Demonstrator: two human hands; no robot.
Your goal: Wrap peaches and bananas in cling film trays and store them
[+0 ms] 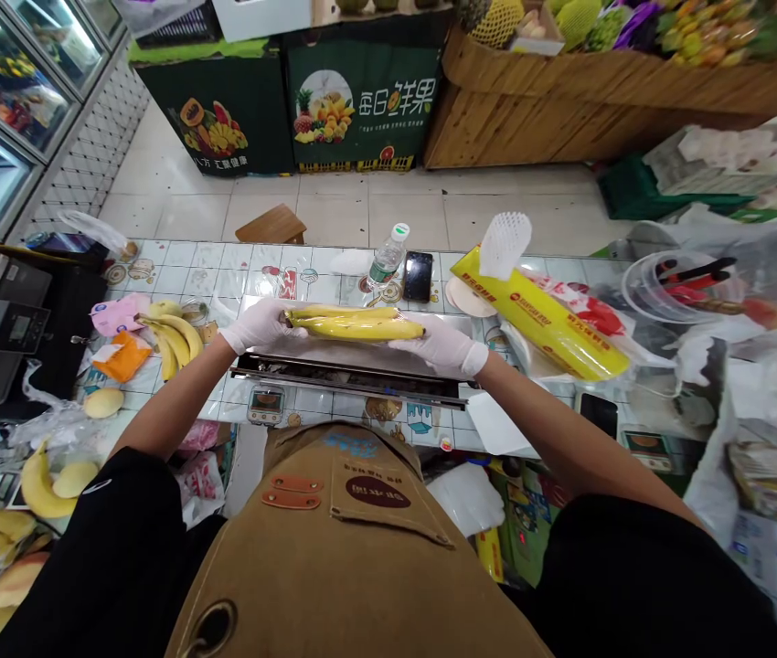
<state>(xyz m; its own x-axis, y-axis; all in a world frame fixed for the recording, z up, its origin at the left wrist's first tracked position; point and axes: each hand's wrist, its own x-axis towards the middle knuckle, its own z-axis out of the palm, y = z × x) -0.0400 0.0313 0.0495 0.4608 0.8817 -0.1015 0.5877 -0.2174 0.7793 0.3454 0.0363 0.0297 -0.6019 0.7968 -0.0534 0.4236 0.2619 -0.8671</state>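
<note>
Between my two gloved hands lie bananas under shiny clear film, held level above a wrapping machine. My left hand grips the stem end, its fingers closed around it. At the tip end, my right hand has its fingers pressed against the fruit. White thin gloves cover both hands. Beneath the bananas the machine's pale flat top shows in part, with a dark slot along its front edge. Behind them stand a water bottle and a dark phone.
A yellow cling film box lies to the right, beside a clear tub holding tools. Loose bananas and an orange packet sit on the left. Another phone rests near my right forearm. Fruit stands line the far side.
</note>
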